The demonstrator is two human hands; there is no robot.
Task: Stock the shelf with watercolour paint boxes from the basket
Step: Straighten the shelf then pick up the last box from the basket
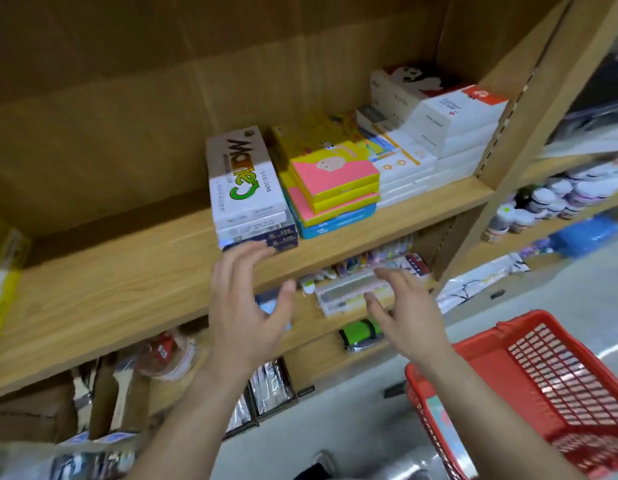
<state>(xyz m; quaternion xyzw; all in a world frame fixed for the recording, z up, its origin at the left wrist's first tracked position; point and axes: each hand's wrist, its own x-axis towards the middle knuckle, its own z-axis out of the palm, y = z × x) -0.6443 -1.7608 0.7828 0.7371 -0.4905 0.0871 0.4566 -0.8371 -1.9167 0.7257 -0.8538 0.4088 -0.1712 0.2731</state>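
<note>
Red basket (529, 386) low right, nearer right hand (409, 317) | both hands empty, fingers spread | left hand (246, 306) under white box stack (248, 192) on shelf (127, 282)

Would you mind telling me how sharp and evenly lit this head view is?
Head view: the stacked paint boxes read fairly sharp; both the left hand and right hand are motion-smeared; frame edges blur and the wooden shelf lines bend with wide-angle distortion; lighting is soft, without harsh glare.
</note>
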